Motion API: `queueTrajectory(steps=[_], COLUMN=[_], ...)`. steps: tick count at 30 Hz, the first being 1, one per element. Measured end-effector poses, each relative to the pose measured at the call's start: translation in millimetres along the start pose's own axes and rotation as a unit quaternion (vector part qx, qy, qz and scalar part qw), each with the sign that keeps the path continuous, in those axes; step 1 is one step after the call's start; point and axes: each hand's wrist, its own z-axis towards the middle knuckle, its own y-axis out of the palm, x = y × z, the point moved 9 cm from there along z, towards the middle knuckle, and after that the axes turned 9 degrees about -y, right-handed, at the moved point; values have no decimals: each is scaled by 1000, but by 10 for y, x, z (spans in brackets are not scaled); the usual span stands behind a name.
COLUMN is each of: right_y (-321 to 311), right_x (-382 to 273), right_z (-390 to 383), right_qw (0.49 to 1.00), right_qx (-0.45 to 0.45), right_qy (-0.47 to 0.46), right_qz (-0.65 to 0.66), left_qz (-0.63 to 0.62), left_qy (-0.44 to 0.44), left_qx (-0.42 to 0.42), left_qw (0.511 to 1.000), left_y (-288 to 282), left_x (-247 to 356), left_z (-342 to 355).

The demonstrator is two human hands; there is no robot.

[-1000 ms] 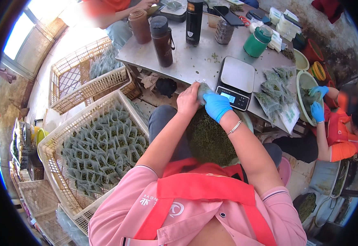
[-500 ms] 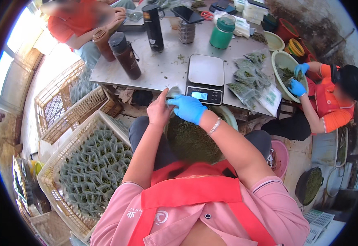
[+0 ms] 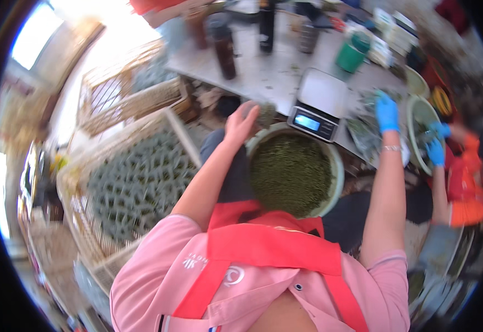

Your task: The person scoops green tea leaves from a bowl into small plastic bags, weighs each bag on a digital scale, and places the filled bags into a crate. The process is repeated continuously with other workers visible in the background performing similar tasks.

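Note:
At the table's near edge my bare left hand [image 3: 242, 123] is closed on a small clear bag [image 3: 265, 115] with greenish contents, blurred. My right hand [image 3: 386, 112], in a blue glove, is over the heap of filled clear bags [image 3: 363, 133] on the table's right side; motion smears its fingers. Between my hands stands a digital scale [image 3: 322, 95] with a lit display and a bare pan. Below it, between my legs, sits a pale round tub [image 3: 338, 180] holding a mass of small green dried plant bits [image 3: 291, 174].
On my left a cream plastic crate [image 3: 75, 207] holds many filled bags; another crate [image 3: 125, 113] lies beyond. Dark bottles [image 3: 223, 50] and a green jar [image 3: 354, 52] stand on the metal table [image 3: 263, 77]. At right a co-worker's blue-gloved hands [image 3: 436, 149] work at a basin [image 3: 413, 138].
My hands have parted. The right one has swung right to the bag heap, while the left keeps the small bag. My view has shifted, and more of the tub shows.

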Motion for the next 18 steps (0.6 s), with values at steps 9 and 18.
queueTrajectory(steps=[9, 18], right_y=[928, 690], right_x=[-1432, -1759], right_z=[-508, -1293], right_qw=[980, 961], right_qx=[-58, -69], right_qy=[-186, -64], right_qz=[32, 260], left_qz=[44, 387], left_qy=[48, -233], left_qx=[246, 580], left_qw=[967, 678], left_y=[-2390, -4980], left_x=[284, 47], left_z=[-893, -3883])
